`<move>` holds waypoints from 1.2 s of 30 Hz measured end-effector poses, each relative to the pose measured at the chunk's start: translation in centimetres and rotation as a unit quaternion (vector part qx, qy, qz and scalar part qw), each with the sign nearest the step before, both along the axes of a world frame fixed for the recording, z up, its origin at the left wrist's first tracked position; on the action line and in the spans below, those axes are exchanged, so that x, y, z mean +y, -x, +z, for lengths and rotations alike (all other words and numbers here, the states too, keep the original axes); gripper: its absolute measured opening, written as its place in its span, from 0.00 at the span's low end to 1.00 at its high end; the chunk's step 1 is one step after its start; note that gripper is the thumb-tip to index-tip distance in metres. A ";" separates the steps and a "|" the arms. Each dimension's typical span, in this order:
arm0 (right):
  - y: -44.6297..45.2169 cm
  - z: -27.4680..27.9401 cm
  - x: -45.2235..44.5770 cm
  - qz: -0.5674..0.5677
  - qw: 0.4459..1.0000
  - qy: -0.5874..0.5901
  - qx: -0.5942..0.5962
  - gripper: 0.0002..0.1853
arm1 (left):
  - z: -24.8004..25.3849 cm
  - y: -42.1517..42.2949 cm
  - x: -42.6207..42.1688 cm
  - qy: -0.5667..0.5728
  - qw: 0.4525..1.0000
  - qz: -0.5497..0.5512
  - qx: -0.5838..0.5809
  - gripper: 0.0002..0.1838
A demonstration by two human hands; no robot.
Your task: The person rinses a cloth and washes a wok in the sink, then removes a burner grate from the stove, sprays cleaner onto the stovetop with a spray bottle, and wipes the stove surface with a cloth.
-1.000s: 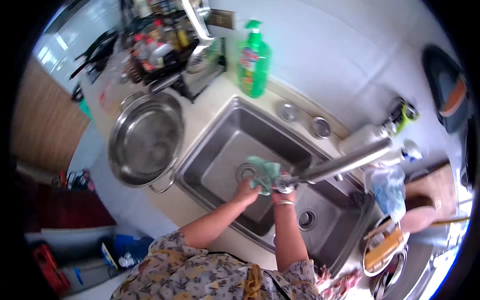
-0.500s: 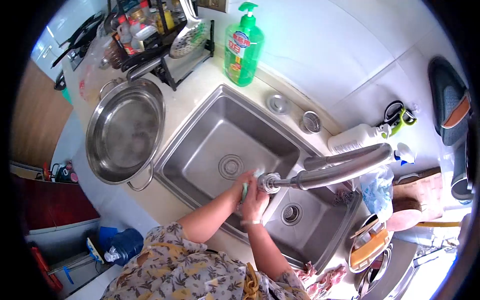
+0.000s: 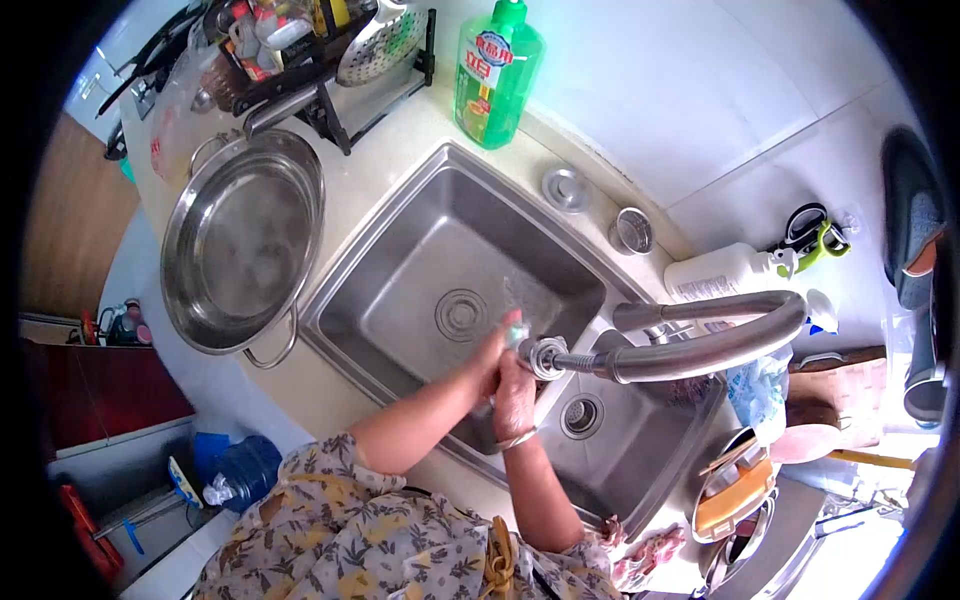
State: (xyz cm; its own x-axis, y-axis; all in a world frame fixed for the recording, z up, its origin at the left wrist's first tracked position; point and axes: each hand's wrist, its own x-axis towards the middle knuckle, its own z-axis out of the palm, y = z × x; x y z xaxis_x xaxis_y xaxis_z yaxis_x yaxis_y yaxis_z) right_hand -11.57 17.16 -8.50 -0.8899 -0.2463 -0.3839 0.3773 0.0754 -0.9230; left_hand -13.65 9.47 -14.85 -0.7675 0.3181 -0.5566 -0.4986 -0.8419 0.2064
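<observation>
Over the divider of the double steel sink (image 3: 400,300), my left hand (image 3: 488,360) and my right hand (image 3: 515,390) are pressed together under the faucet head (image 3: 543,357). A small part of the green cloth (image 3: 517,331) shows at the fingers of my left hand; the rest is squeezed between both hands. A bracelet circles my right wrist. Water splashes show in the large basin just beyond the hands. The fingers of my right hand are wrapped round the bundle, partly hidden by the faucet head.
A wide steel pot (image 3: 243,245) stands left of the sink. Behind it is a rack (image 3: 340,120) with bottles. Green soap bottle (image 3: 497,75), strainer cup (image 3: 632,231), white bottle (image 3: 720,272) and scissors (image 3: 815,238) line the wall. The curved faucet (image 3: 700,355) spans the small basin.
The cloth, spread out a second ago, is now bunched between my hands. Both hands have come together and moved slightly left under the faucet head. The view has shifted.
</observation>
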 end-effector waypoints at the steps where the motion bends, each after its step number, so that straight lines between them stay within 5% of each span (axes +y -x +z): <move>1: -0.6 0.7 0.5 0.044 0.995 -0.042 -0.074 0.25 | -2.6 0.5 0.1 0.035 0.999 0.027 -0.004 0.31; 3: -1.5 -0.2 0.2 0.031 0.999 0.000 -0.035 0.27 | 0.4 0.8 -0.8 0.020 0.999 0.034 -0.023 0.27; 5: -0.9 -2.8 0.0 -0.003 0.986 -0.052 0.156 0.28 | 0.6 0.0 0.5 0.047 0.998 0.050 -0.005 0.24; 8: 3.2 -5.1 1.2 -0.081 0.995 0.050 0.031 0.28 | 5.6 -0.8 1.5 0.104 0.991 0.086 -0.022 0.14; 12: 7.8 -6.7 1.9 -0.181 0.950 0.210 -0.147 0.29 | 4.9 -2.1 2.8 0.150 0.985 0.064 0.053 0.20; 14: 5.9 -7.5 2.0 -0.117 0.952 0.252 -0.132 0.28 | 5.2 -1.8 2.4 0.189 0.977 0.076 0.059 0.21; 16: 3.2 -7.3 1.5 -0.070 0.961 0.257 -0.079 0.26 | 6.8 -0.5 1.1 0.056 0.996 0.039 -0.060 0.27; 17: 2.0 -3.5 -0.1 -0.090 0.982 0.164 -0.035 0.25 | 7.9 -0.6 1.3 0.172 0.984 0.045 0.000 0.43; 18: 1.0 -1.8 -0.5 -0.104 0.983 0.152 -0.023 0.25 | 2.1 -0.1 0.1 0.017 0.992 -0.013 0.121 0.41; 20: -1.0 3.7 -1.5 -0.095 0.992 0.068 -0.038 0.22 | 2.4 1.4 -0.2 0.080 0.995 0.045 -0.048 0.44; 21: -1.9 3.8 -2.2 -0.065 0.987 0.040 0.138 0.22 | 2.4 2.1 -0.4 0.111 0.982 0.077 -0.130 0.46; 23: -1.2 4.8 -1.7 -0.056 0.995 0.048 0.064 0.23 | 0.8 2.4 -0.6 0.161 0.980 0.092 -0.077 0.51; 25: -0.2 2.7 -2.0 -0.110 0.985 0.132 0.003 0.25 | 4.7 0.7 -0.2 0.168 0.982 0.078 -0.048 0.44; 27: 2.8 -5.3 0.5 0.009 0.924 -0.178 0.337 0.26 | 4.9 -0.6 1.2 0.095 0.993 0.068 0.017 0.33; 30: 5.5 -3.6 0.1 -0.096 0.953 -0.110 0.267 0.23 | 6.0 -1.9 2.0 0.150 0.985 0.058 0.060 0.30; 33: 4.3 -4.8 -0.1 -0.072 0.895 -0.221 0.382 0.23 | 7.9 -1.4 1.4 0.121 0.991 0.064 0.007 0.30; 34: 3.0 -3.3 -0.4 -0.076 0.938 -0.177 0.290 0.24 | 5.9 -1.1 1.4 0.207 0.975 0.082 0.009 0.32; 36: 1.5 -0.6 -1.6 -0.075 0.972 -0.062 0.213 0.24 | -0.5 -0.6 -0.4 -0.078 0.993 0.084 0.026 0.29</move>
State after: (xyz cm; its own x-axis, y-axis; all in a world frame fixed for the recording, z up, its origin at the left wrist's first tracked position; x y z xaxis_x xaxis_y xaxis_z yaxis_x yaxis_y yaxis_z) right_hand -13.07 15.54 -9.15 -0.9970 -0.0772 0.0089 -0.0220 0.1701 -0.9852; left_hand -13.01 9.07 -15.39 -0.8435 0.2618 -0.4689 -0.3404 -0.9360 0.0897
